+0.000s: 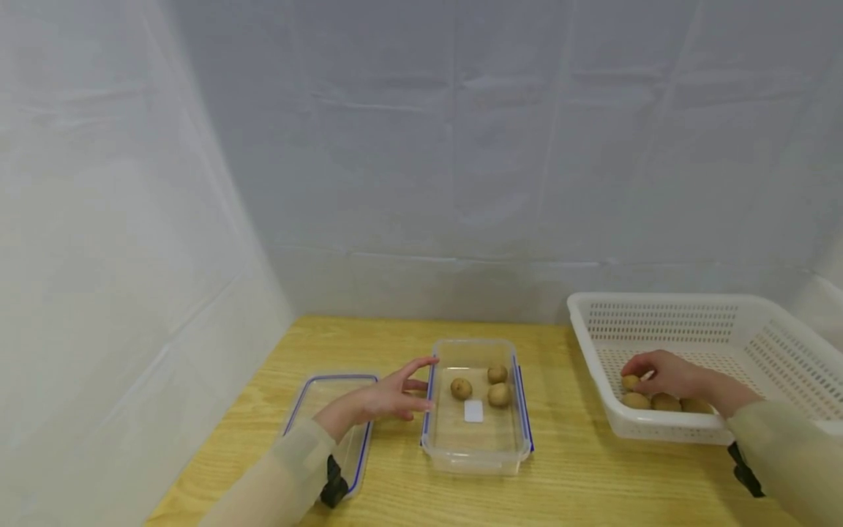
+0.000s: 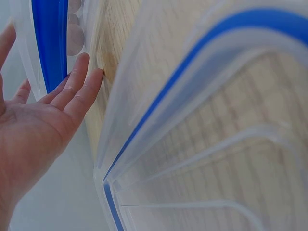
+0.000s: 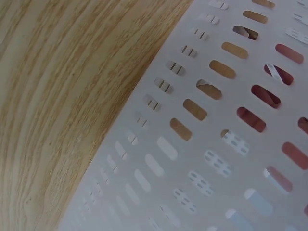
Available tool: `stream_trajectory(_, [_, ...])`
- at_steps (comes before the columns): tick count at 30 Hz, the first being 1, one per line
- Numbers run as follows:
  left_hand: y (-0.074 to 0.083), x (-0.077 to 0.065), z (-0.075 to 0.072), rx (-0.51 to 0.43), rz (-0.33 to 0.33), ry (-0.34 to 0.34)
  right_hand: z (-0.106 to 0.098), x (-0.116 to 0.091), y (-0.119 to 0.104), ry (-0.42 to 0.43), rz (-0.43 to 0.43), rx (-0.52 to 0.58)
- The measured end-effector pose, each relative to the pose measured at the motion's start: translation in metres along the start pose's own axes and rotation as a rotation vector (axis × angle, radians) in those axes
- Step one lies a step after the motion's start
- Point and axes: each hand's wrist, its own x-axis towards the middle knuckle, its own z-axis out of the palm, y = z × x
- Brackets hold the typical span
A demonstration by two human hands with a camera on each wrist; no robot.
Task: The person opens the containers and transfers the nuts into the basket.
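In the head view my right hand [image 1: 675,375] reaches into a white slotted basket [image 1: 658,300] and pinches a small potato [image 1: 629,383] between thumb and fingers. Several more potatoes [image 1: 636,401] lie just below that hand, along the basket's near wall. My left hand [image 1: 382,397] is spread, its fingertips at the left edge of a clear plastic food container [image 1: 470,445] with blue side clips. Three potatoes [image 1: 461,389] sit inside the container. From the left wrist, the fingers [image 2: 72,86] appear straight beside a blue clip [image 2: 50,43]. The basket wall [image 3: 159,149] hides my right hand in the right wrist view.
A clear lid [image 1: 364,455] with a blue seal lies on the wooden table [image 1: 566,468], left of the container and partly under my left forearm. A small white square [image 1: 473,410] shows at the container's bottom. White sheeting [image 1: 421,183] hangs behind and to the left.
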Motion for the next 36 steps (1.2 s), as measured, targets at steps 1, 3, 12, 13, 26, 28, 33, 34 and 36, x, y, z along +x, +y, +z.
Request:
stream_trajectory(1, [0.000,0.000,0.000,0.001,0.001,-0.001,0.000,0.000,0.000,0.003,-0.001,-0.010])
stream_trajectory(3, [0.000,0.000,0.000,0.004,0.000,0.000,0.001,0.000,0.001,0.010,-0.001,-0.027])
stream_trajectory(12, [0.000,0.001,-0.001,0.006,0.002,0.003,0.003,0.002,0.006,0.025,0.007,-0.030])
stream_trajectory(13, [-0.001,0.001,-0.001,0.005,0.002,0.003,0.002,0.002,0.006,0.026,0.003,-0.032])
stream_trajectory(26, [-0.001,0.005,-0.001,0.002,-0.010,0.007,-0.004,0.000,-0.006,0.120,-0.011,-0.076])
stream_trajectory(28, [-0.002,0.005,-0.001,0.004,-0.009,0.008,-0.005,0.000,-0.009,0.131,-0.015,-0.065])
stream_trajectory(33, [-0.003,0.006,-0.001,0.004,-0.002,0.004,-0.011,0.000,-0.021,0.165,-0.039,-0.042])
stream_trajectory(34, [-0.003,0.006,0.000,0.005,0.000,0.003,-0.013,0.001,-0.024,0.171,-0.047,-0.044])
stream_trajectory(36, [-0.002,0.006,0.000,0.002,-0.001,0.003,-0.016,0.001,-0.030,0.184,-0.054,-0.038])
